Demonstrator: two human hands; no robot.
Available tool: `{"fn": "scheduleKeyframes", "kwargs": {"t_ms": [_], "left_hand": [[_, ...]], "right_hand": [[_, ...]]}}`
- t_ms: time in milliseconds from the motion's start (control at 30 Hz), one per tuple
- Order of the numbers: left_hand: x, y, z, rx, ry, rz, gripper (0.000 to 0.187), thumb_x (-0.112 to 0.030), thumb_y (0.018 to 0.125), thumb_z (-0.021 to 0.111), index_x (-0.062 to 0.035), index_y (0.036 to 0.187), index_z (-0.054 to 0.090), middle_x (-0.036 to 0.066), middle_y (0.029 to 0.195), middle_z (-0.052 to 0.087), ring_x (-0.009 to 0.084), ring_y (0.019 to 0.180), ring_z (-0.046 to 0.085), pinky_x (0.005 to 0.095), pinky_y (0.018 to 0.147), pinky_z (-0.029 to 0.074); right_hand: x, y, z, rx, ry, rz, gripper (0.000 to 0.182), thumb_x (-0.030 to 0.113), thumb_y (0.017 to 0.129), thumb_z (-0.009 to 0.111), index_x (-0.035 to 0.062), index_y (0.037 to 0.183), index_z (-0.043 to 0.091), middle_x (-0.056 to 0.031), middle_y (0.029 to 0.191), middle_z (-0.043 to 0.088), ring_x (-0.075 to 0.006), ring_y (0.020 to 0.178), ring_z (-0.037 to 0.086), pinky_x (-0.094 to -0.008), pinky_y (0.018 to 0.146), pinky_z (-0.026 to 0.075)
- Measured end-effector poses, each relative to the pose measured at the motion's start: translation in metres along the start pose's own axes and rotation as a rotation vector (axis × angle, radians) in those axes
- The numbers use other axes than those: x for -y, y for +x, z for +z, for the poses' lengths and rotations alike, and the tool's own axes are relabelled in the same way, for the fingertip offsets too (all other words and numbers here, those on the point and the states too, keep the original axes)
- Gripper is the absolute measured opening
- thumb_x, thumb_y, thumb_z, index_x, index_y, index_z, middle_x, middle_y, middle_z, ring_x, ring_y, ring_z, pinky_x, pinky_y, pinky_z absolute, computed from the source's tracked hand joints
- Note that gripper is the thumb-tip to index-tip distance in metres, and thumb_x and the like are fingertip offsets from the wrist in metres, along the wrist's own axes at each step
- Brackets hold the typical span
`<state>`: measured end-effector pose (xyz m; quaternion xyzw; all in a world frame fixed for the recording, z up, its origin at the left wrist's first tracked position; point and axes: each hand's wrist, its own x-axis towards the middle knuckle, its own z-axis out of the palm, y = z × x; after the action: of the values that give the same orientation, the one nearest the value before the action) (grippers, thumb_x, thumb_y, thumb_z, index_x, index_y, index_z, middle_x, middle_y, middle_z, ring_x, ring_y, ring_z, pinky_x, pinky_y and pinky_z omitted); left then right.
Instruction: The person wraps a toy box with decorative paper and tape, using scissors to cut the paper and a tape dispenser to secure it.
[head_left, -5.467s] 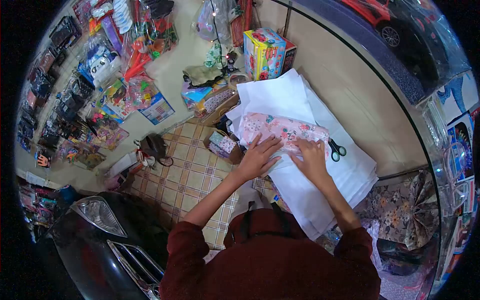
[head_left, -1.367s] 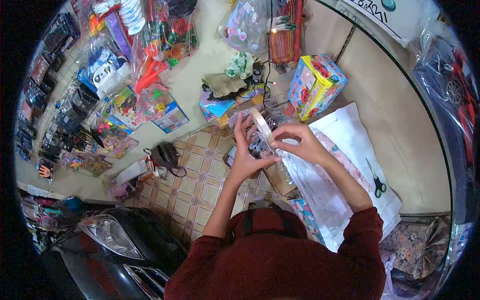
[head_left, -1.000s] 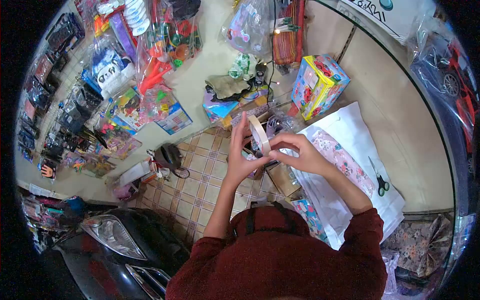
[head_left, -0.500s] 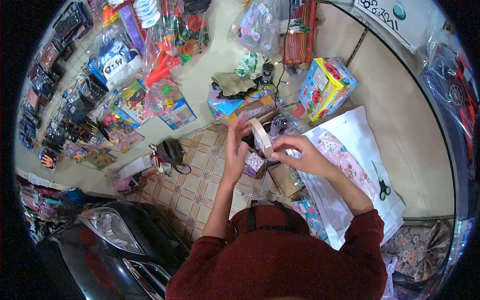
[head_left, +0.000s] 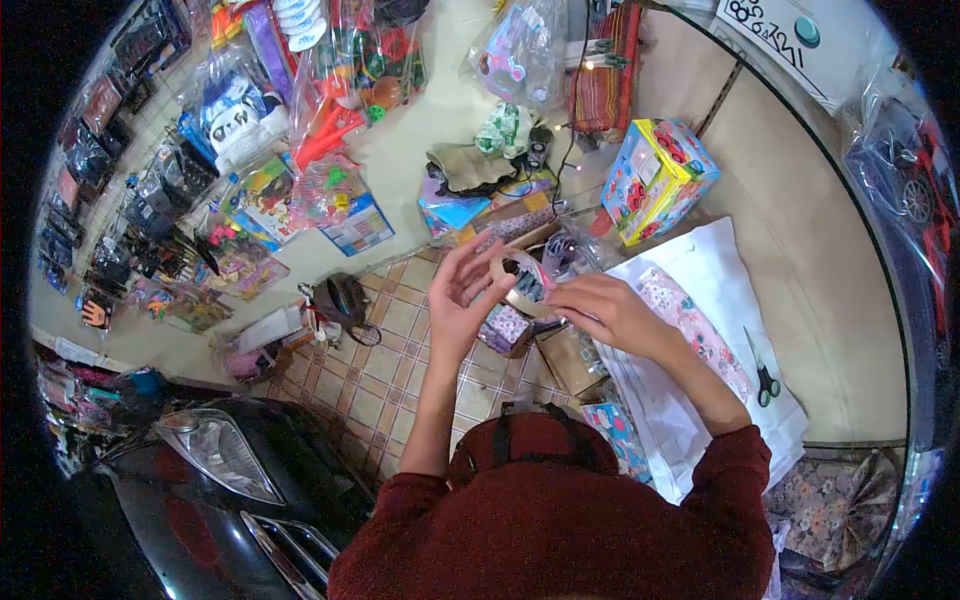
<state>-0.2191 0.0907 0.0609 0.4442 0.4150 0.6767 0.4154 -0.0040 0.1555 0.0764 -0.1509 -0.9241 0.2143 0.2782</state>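
Note:
A pale roll of tape (head_left: 522,304) is held up in front of me, its open ring tilted towards the camera. At its left side my left hand (head_left: 465,298) grips it loosely, thumb against the ring and fingers raised behind. My right hand (head_left: 612,315) pinches the right edge with thumb and fingertips. Under the roll is an open carton (head_left: 535,235) of small items, partly hidden by the hands. To the right, floral wrapping paper (head_left: 695,325) lies on white sheets (head_left: 640,395), with scissors (head_left: 765,380) on top.
A colourful toy box (head_left: 660,180) stands on the light counter (head_left: 815,270) beyond my right hand. Bagged toys (head_left: 330,130) fill the upper left. A black vehicle with a headlight (head_left: 225,460) is at lower left. A brown carton (head_left: 572,360) sits below the right hand.
The roll of tape has turned from nearly edge-on to show its open ring. My left hand has shifted slightly left and down; the right fingers have closed further over the roll's edge.

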Motion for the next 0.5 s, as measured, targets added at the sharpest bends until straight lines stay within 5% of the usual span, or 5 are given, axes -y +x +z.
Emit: {"fn": "scheduleKeyframes", "kwargs": {"t_ms": [233, 500], "left_hand": [[0.002, -0.004, 0.016, -0.104, 0.074, 0.116, 0.055, 0.002, 0.076, 0.074, 0.0037, 0.125, 0.049, 0.021, 0.123, 0.058, 0.0244, 0.116, 0.057, 0.0337, 0.096, 0.048], [0.014, 0.003, 0.013, -0.136, 0.018, 0.075, 0.042, 0.003, 0.085, 0.065, 0.0042, 0.124, 0.050, 0.016, 0.104, 0.067, 0.0147, 0.097, 0.063, 0.0244, 0.085, 0.050]], "right_hand": [[-0.004, -0.008, 0.000, -0.076, -0.028, -0.001, 0.021, 0.008, 0.082, 0.063, 0.0050, 0.103, 0.066, -0.0115, 0.107, 0.066, -0.0277, 0.096, 0.064, -0.0385, 0.084, 0.051], [-0.006, -0.014, -0.006, -0.082, -0.032, 0.008, 0.019, 0.008, 0.083, 0.063, 0.0048, 0.102, 0.066, -0.0112, 0.104, 0.067, -0.0267, 0.096, 0.064, -0.0387, 0.085, 0.050]]}}
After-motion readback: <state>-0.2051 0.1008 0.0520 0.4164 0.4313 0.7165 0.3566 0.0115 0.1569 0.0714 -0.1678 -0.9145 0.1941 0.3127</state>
